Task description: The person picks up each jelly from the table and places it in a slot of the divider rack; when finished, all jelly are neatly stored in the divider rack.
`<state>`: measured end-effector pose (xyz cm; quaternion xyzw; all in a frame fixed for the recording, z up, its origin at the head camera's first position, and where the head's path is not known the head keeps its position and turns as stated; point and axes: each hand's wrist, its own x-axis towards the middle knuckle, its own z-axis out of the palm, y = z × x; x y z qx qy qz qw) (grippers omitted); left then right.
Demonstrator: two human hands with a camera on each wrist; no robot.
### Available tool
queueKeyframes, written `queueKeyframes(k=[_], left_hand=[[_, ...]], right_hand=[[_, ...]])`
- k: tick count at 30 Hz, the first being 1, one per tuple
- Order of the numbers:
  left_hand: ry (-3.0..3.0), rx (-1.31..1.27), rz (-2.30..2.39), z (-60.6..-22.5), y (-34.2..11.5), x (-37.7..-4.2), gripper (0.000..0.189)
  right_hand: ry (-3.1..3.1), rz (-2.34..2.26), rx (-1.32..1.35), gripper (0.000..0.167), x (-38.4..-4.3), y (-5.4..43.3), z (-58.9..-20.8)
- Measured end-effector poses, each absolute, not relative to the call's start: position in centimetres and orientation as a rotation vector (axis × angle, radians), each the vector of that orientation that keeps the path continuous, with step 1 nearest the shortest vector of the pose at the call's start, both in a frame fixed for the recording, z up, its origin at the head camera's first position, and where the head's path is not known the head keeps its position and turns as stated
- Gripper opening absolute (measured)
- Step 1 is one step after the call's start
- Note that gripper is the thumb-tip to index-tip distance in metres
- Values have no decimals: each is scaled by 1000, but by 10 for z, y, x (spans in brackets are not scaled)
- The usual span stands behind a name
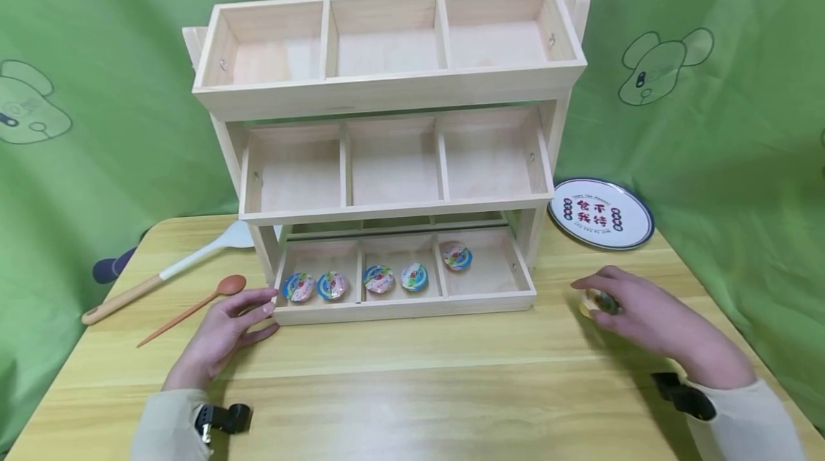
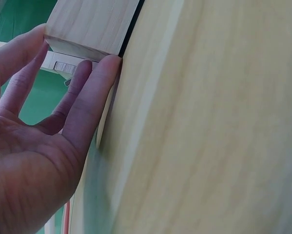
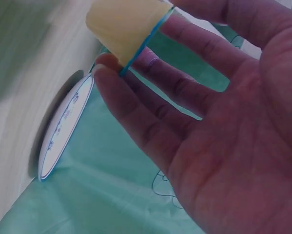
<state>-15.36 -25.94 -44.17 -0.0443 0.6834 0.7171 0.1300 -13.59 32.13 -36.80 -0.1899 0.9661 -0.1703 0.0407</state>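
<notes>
My left hand (image 1: 222, 332) is at the left front corner of the bottom tray (image 1: 412, 309) of a pale wooden three-tier rack. In the left wrist view its thumb and fingertips grip the tray's wooden end (image 2: 87, 24) from two edges. To the right of the rack, my right hand (image 1: 651, 314) holds a small jelly cup (image 3: 124, 29) by its rim between thumb and fingers, above the table. The cup is yellowish with a blue rim. Several jelly cups with pink-and-blue lids lie in the bottom tray: two left, two middle, one (image 1: 457, 256) in the right compartment.
The middle tray (image 1: 399, 212) and top tray (image 1: 393, 92) each have three bare compartments. A white plate (image 1: 602, 214) with red characters lies behind my right hand. At left lie a white spatula (image 1: 187, 260) and a brown wooden spoon (image 1: 228, 285). Green cloth (image 1: 741, 124) surrounds the table.
</notes>
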Motion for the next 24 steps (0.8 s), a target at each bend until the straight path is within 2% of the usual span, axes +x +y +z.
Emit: queueKeyframes(k=[24], left_hand=[[2015, -117, 2079, -442, -260, -154, 44]], right_hand=[[2988, -496, -815, 42, -147, 272, -341]])
